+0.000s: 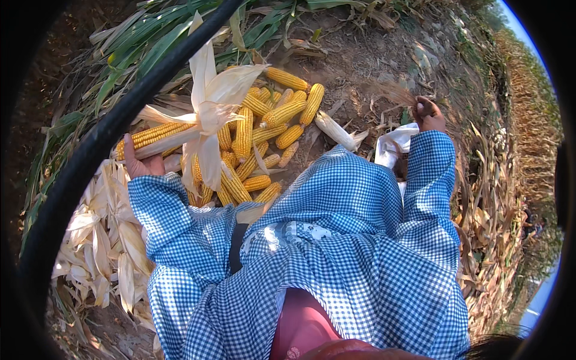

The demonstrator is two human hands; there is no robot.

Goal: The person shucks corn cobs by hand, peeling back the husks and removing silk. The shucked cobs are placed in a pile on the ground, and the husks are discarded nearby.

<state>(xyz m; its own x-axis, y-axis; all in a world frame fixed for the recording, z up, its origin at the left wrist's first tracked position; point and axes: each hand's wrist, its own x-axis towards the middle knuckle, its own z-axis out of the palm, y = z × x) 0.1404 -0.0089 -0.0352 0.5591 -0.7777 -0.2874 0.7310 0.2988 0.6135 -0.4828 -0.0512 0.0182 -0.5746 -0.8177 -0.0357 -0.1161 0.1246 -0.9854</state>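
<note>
My left hand [146,163] holds a yellow corn ear [157,135] at its tip end, thumb laid over the kernels. Pale dry husks [213,110] are peeled back from that ear and fan out at its base end. Over the bare soil on the right, my right hand [428,116] pinches a tuft of brown corn silk [398,94]. A pile of husked yellow corn ears [245,135] lies in front of my lap. Just right of the pile, an ear-shaped bundle still in husk [335,128] rests on the ground.
Loose dry husks [103,234] heap up at my left. Green corn leaves [148,49] lie beyond the pile. White plastic material [396,144] sits by my right forearm. Dry stalks and leaves [488,225] line the right side. A dark curved bar [121,108] crosses the view at left.
</note>
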